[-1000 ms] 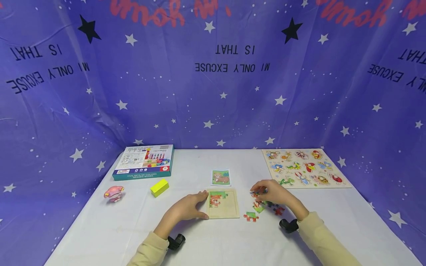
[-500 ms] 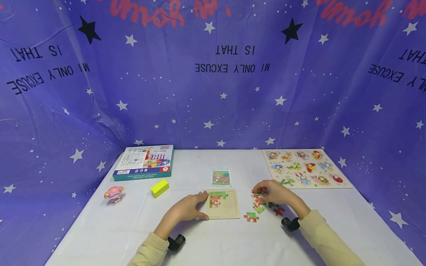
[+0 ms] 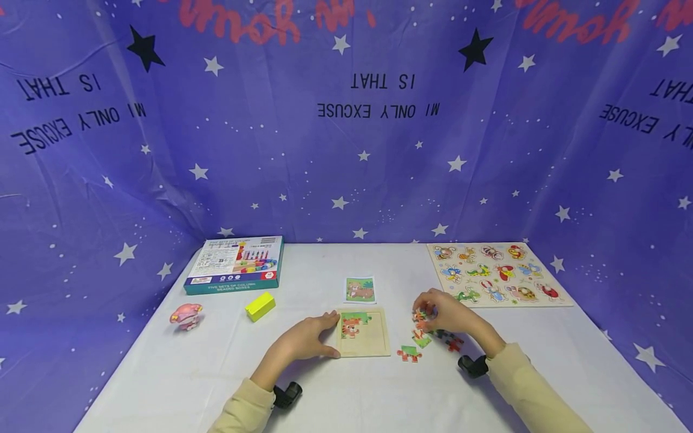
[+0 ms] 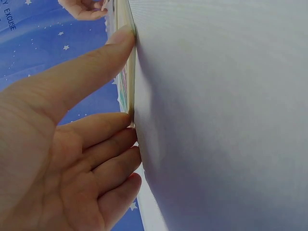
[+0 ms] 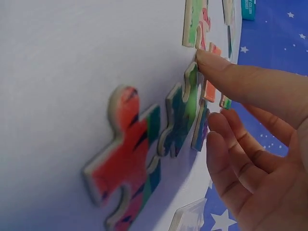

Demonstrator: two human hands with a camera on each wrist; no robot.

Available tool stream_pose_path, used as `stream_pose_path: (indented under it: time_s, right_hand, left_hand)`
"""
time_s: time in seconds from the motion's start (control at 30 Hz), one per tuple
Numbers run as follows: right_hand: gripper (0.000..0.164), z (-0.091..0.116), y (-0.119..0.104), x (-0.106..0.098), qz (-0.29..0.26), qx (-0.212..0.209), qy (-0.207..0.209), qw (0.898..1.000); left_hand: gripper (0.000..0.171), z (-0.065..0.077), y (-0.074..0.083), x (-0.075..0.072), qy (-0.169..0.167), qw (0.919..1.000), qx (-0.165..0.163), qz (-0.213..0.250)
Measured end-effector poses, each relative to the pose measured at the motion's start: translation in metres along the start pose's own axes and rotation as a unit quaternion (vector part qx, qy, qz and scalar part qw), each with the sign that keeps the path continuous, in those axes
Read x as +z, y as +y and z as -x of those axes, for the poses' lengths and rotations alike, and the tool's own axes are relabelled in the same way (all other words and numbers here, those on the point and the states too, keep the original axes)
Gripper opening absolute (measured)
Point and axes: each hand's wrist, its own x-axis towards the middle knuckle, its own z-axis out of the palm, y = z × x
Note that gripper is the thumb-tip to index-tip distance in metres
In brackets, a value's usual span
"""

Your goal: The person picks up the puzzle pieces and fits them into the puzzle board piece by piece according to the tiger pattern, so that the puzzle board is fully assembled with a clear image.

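A square wooden puzzle tray (image 3: pixel 365 343) lies at the table's middle, with several joined pieces showing a tiger's face (image 3: pixel 351 328) in its upper left. My left hand (image 3: pixel 303 337) rests against the tray's left edge, thumb near the lower corner and fingers near the upper one. In the left wrist view its thumb (image 4: pixel 120 41) and fingertips touch that edge. To the right, my right hand (image 3: pixel 446 311) pinches an orange puzzle piece (image 5: pixel 211 89), partly hidden by its fingers. Loose pieces lie below and around it, including a red and green one (image 3: pixel 409 353) and a dark-striped one (image 5: pixel 127 154).
A picture card (image 3: pixel 360 290) lies just behind the tray. At the back right is an insect peg board (image 3: pixel 498 273). A toy box (image 3: pixel 235 264), a yellow block (image 3: pixel 260 307) and a pink figurine (image 3: pixel 186 316) stand to the left. A starry purple cloth (image 3: pixel 346 180) hangs behind.
My right hand has shifted slightly to the right, and the piece at its fingertips has moved with it. The left hand and the tray stay where they were.
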Motion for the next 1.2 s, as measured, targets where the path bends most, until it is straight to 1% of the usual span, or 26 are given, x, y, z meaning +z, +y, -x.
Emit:
stream_pose_path:
  time_s: [0.17, 0.27, 0.43, 0.53, 0.67, 0.73, 0.9, 1.03, 1.2]
  right_hand:
    - [0.035, 0.002, 0.001, -0.001, -0.036, 0.001, 0.000, 0.999]
    - [0.031, 0.004, 0.002, -0.003, -0.041, 0.001, 0.007, 0.999]
    - [0.020, 0.005, 0.006, -0.004, -0.041, -0.016, 0.034, 0.998]
    - [0.019, 0.005, 0.007, -0.004, -0.049, -0.018, 0.052, 0.997]
    - [0.020, 0.003, 0.006, 0.001, -0.054, -0.007, 0.077, 0.996]
    - [0.019, 0.002, 0.005, 0.003, -0.051, -0.008, 0.089, 0.995]
    - [0.018, -0.003, -0.001, 0.010, -0.055, -0.010, 0.109, 0.992]
    - [0.019, -0.007, -0.011, 0.013, -0.068, -0.003, 0.109, 0.992]
    - [0.019, -0.012, -0.023, 0.019, -0.075, -0.008, 0.108, 0.991]
  left_hand:
    - [0.083, -0.001, -0.001, 0.001, -0.001, 1.0000, 0.001, 0.001]
    - [0.083, -0.001, -0.001, 0.001, 0.000, 1.0000, 0.001, -0.001]
    - [0.083, -0.001, 0.000, 0.000, -0.001, 1.0000, -0.002, -0.003]
    - [0.083, -0.002, 0.000, 0.000, -0.003, 1.0000, -0.003, -0.003]
    - [0.084, -0.001, -0.001, 0.000, -0.002, 1.0000, -0.003, -0.004]
    - [0.084, -0.001, -0.001, 0.000, -0.002, 1.0000, -0.003, -0.005]
    - [0.084, -0.001, -0.002, 0.001, 0.000, 1.0000, -0.006, -0.007]
    - [0.083, -0.001, -0.001, 0.000, 0.001, 1.0000, -0.004, -0.007]
    - [0.083, -0.001, 0.000, 0.000, 0.000, 1.0000, -0.002, -0.006]
